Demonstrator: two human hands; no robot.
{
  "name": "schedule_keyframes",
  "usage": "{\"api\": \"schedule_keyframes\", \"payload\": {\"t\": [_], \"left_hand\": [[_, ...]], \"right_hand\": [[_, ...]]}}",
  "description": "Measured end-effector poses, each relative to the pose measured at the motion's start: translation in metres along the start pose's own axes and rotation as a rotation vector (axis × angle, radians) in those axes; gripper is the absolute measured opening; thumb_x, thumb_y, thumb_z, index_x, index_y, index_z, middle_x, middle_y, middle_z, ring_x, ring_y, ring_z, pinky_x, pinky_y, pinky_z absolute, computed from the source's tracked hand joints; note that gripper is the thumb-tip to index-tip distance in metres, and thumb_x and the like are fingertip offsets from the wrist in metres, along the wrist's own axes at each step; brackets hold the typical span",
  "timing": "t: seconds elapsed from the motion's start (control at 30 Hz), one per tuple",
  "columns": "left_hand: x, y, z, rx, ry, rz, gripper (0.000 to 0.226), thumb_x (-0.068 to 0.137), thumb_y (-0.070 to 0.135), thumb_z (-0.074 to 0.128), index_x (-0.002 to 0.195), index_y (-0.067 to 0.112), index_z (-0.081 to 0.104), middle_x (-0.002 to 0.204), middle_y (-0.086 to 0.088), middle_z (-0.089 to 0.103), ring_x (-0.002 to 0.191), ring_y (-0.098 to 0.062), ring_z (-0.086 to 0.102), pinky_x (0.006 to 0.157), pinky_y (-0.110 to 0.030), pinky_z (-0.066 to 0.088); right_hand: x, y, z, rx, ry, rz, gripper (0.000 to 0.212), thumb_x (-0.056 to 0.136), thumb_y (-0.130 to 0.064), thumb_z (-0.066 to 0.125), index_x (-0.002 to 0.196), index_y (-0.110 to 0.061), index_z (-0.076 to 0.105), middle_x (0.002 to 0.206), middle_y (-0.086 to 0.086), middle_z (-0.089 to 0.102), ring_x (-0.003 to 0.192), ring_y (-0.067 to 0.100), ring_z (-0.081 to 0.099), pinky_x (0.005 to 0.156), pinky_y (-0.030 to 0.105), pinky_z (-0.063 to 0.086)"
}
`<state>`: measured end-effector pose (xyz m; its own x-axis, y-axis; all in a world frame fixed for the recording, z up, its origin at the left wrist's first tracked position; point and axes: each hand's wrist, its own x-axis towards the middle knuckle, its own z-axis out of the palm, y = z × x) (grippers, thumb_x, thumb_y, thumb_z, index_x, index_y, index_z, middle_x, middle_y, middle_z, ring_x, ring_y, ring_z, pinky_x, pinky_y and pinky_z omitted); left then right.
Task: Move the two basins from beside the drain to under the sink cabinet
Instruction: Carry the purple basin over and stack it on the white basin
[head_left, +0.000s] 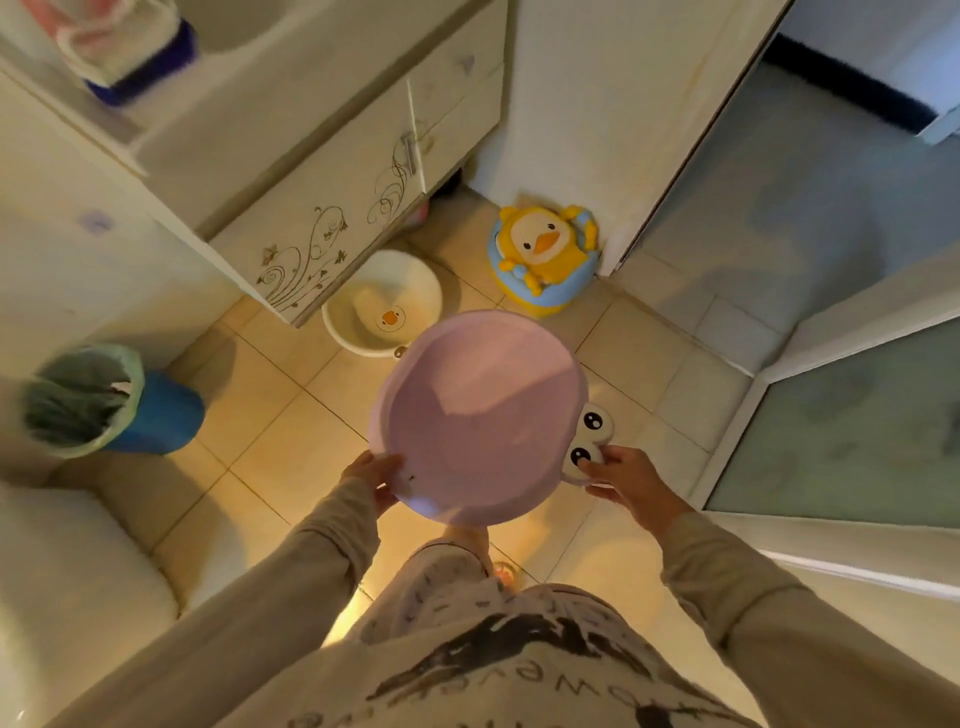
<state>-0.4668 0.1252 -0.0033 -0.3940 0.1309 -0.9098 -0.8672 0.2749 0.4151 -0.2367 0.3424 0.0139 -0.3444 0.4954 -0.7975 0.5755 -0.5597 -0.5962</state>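
Both hands carry the pink basin above the tiled floor. The left hand is closed on its near-left rim; the right hand pinches the cartoon-eyed tab on its right side. The sink cabinet lies ahead and to the left of the hands, so the basin likely has to go down and forward-left. The white duck-print basin already sits half beneath the cabinet's edge, directly beyond the pink one, and narrows the opening. A yellow duck potty stands ahead to the right, and a blue bin is well off to the left.
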Motion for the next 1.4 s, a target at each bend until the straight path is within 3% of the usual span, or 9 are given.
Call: {"api": "schedule_keyframes", "payload": {"t": [0.1, 0.23, 0.4, 0.53, 0.67, 0.83, 1.0, 1.23, 1.4], "left_hand": [[0.012, 0.033, 0.016, -0.02, 0.017, -0.019, 0.058, 0.078, -0.002, 0.065, 0.133, 0.004, 0.048, 0.105, -0.019, 0.061, 0.069, -0.026, 0.059, 0.074, -0.041, 0.054], [0.025, 0.074, 0.031, -0.06, 0.014, -0.037, 0.05, 0.08, -0.004, 0.063, 0.128, 0.003, 0.051, 0.084, -0.012, 0.061, 0.068, -0.026, 0.058, 0.05, -0.034, 0.058], [0.033, 0.112, 0.049, -0.103, 0.035, -0.014, 0.041, 0.083, -0.006, 0.059, 0.122, -0.001, 0.052, 0.106, -0.018, 0.059, 0.072, -0.028, 0.055, 0.052, -0.03, 0.058], [0.05, 0.127, 0.066, -0.181, 0.089, -0.037, 0.064, 0.082, -0.005, 0.06, 0.141, 0.001, 0.035, 0.137, -0.028, 0.049, 0.098, -0.033, 0.053, 0.092, -0.046, 0.049], [0.057, 0.141, 0.092, -0.283, 0.155, -0.054, 0.051, 0.083, -0.005, 0.058, 0.132, -0.002, 0.045, 0.092, -0.015, 0.06, 0.074, -0.028, 0.056, 0.052, -0.03, 0.058], [0.06, 0.136, 0.134, -0.462, 0.226, -0.078, 0.049, 0.084, -0.001, 0.058, 0.131, -0.001, 0.046, 0.113, -0.019, 0.055, 0.096, -0.034, 0.055, 0.089, -0.043, 0.048], [0.065, 0.137, 0.179, -0.665, 0.292, -0.104, 0.017, 0.083, -0.003, 0.059, 0.098, 0.004, 0.057, 0.094, -0.013, 0.06, 0.08, -0.031, 0.058, 0.057, -0.034, 0.06], [0.099, 0.119, 0.206, -0.795, 0.351, -0.184, 0.042, 0.082, -0.003, 0.06, 0.122, 0.003, 0.054, 0.108, -0.018, 0.059, 0.093, -0.037, 0.057, 0.082, -0.045, 0.052], [0.156, 0.102, 0.202, -0.827, 0.345, -0.226, 0.031, 0.083, -0.005, 0.058, 0.113, 0.005, 0.055, 0.1, -0.015, 0.059, 0.076, -0.03, 0.056, 0.059, -0.035, 0.057]], "right_hand": [[0.025, -0.038, 0.001, -0.022, -0.009, 0.017, 0.037, 0.083, -0.004, 0.065, 0.118, 0.004, 0.06, 0.113, 0.018, 0.064, 0.101, 0.03, 0.059, 0.078, 0.035, 0.049], [0.057, -0.079, 0.01, -0.048, -0.03, 0.047, 0.038, 0.083, -0.003, 0.065, 0.12, 0.005, 0.058, 0.113, 0.019, 0.064, 0.102, 0.031, 0.059, 0.077, 0.035, 0.051], [0.093, -0.129, 0.019, -0.126, -0.069, 0.045, 0.031, 0.083, -0.002, 0.065, 0.113, 0.006, 0.063, 0.091, 0.014, 0.069, 0.082, 0.025, 0.064, 0.064, 0.031, 0.053], [0.129, -0.173, 0.019, -0.215, -0.12, 0.041, 0.032, 0.082, -0.001, 0.066, 0.113, 0.006, 0.062, 0.099, 0.017, 0.067, 0.088, 0.029, 0.063, 0.066, 0.032, 0.053], [0.176, -0.226, 0.02, -0.338, -0.225, 0.069, 0.031, 0.084, -0.001, 0.063, 0.115, 0.006, 0.06, 0.106, 0.018, 0.063, 0.093, 0.031, 0.06, 0.071, 0.035, 0.053], [0.233, -0.297, 0.022, -0.539, -0.376, 0.077, 0.023, 0.085, -0.005, 0.064, 0.107, -0.002, 0.063, 0.097, 0.013, 0.065, 0.077, 0.017, 0.062, 0.056, 0.022, 0.051], [0.283, -0.345, 0.024, -0.722, -0.472, 0.091, 0.017, 0.086, -0.006, 0.063, 0.103, -0.008, 0.061, 0.103, 0.012, 0.064, 0.082, 0.018, 0.062, 0.068, 0.028, 0.052], [0.333, -0.351, 0.036, -0.881, -0.448, 0.136, 0.02, 0.087, -0.005, 0.061, 0.106, -0.007, 0.059, 0.107, 0.014, 0.062, 0.094, 0.025, 0.059, 0.064, 0.028, 0.05], [0.382, -0.318, 0.049, -0.944, -0.403, 0.17, 0.033, 0.088, -0.004, 0.059, 0.12, 0.0, 0.057, 0.111, 0.015, 0.062, 0.099, 0.029, 0.058, 0.071, 0.033, 0.051]]}}
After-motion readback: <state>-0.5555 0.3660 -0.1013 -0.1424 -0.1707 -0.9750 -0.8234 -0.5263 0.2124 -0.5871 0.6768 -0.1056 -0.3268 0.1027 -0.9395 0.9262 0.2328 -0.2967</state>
